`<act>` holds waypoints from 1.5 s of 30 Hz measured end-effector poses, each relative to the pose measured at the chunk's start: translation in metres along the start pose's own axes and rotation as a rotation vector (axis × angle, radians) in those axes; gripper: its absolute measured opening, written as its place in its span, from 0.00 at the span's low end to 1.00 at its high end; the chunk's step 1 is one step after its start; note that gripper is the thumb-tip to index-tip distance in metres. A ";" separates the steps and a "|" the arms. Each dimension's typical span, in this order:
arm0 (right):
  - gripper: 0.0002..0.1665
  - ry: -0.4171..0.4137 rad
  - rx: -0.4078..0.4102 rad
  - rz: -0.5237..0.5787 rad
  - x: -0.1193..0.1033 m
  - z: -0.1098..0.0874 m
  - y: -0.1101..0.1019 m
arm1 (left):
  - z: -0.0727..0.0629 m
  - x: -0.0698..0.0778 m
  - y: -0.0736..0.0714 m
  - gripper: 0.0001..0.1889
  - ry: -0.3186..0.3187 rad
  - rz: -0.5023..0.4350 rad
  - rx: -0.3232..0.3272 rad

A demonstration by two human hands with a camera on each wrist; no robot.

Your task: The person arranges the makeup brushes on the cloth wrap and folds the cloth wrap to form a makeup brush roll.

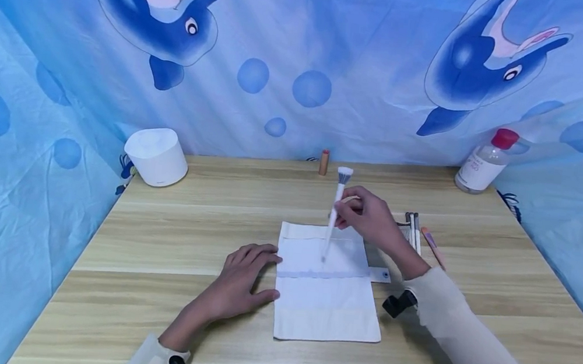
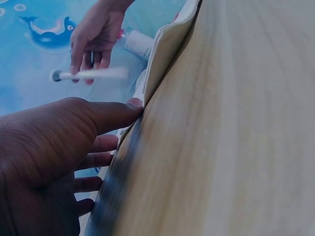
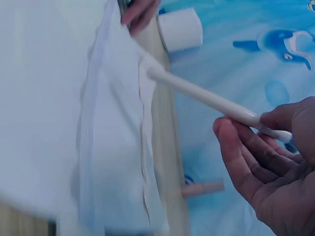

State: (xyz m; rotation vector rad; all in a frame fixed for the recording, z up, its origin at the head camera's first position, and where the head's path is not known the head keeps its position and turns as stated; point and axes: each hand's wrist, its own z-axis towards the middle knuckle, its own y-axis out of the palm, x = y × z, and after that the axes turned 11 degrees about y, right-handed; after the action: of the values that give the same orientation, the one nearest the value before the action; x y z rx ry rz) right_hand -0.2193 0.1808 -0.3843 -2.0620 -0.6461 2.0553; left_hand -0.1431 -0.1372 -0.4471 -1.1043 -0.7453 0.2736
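In the head view my right hand (image 1: 367, 215) pinches a white brush (image 1: 336, 205) between thumb and fingers above the far half of an opened cloth case (image 1: 325, 325); its long axis stands steep, slightly slanted, with the bristles (image 1: 345, 174) up toward the backdrop (image 1: 348, 35) and the handle's blurred end down over the cloth. My left hand (image 1: 243, 283) lies with thumb and fingers parted at the case's left edge. From my left wrist, the brush runs nearly level across the picture, bristles left, and my thumb touches the cloth edge. From my right wrist, the handle slants up-left over the case, bristles partly hidden behind my thumb.
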 end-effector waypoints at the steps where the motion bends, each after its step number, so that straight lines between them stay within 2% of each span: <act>1: 0.22 0.006 -0.016 0.026 -0.001 0.002 0.005 | 0.000 0.000 0.000 0.33 0.003 0.000 0.004; 8: 0.26 0.046 -0.120 0.147 0.001 0.009 0.039 | 0.000 -0.004 0.005 0.32 0.005 -0.014 0.012; 14: 0.22 0.069 -0.114 0.189 0.003 0.012 0.057 | 0.000 -0.005 0.006 0.32 0.003 -0.017 0.015; 18: 0.22 0.085 -0.109 0.151 0.005 0.012 0.064 | 0.000 -0.004 0.004 0.32 0.006 -0.024 0.028; 26: 0.36 0.106 -0.181 0.137 0.009 0.007 0.072 | 0.001 -0.004 0.002 0.33 0.001 -0.025 0.025; 31: 0.34 0.128 -0.225 0.098 0.009 0.003 0.077 | 0.001 -0.006 0.003 0.32 0.000 -0.027 0.028; 38: 0.32 0.172 -0.246 -0.082 0.007 -0.002 0.084 | 0.000 -0.008 0.005 0.32 -0.007 -0.041 0.026; 45: 0.27 0.173 -0.256 -0.064 0.007 -0.006 0.090 | 0.000 -0.009 0.006 0.32 -0.006 -0.047 0.026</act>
State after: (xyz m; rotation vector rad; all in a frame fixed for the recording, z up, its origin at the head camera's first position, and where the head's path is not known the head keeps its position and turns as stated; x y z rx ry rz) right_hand -0.1969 0.1041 -0.4274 -2.2889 -0.9731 1.8149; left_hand -0.1488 -0.1394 -0.4564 -1.0602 -0.7699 0.2459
